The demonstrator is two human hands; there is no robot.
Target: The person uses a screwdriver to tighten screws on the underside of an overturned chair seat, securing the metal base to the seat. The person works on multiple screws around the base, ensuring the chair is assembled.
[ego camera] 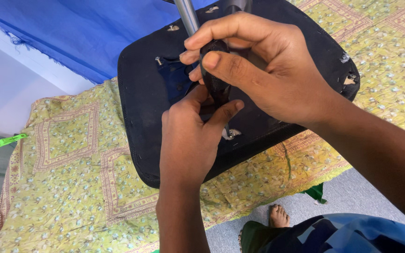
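2 hands meet over an upturned black seat base [141, 107]: right hand [263, 70] curls around a black screwdriver handle [212, 75]; left hand [188, 140] pinches its lower part.

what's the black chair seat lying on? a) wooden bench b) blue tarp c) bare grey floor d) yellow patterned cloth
d: the black chair seat, which both the left hand and the right hand work over, rests on a yellow patterned cloth that shows around its edges.
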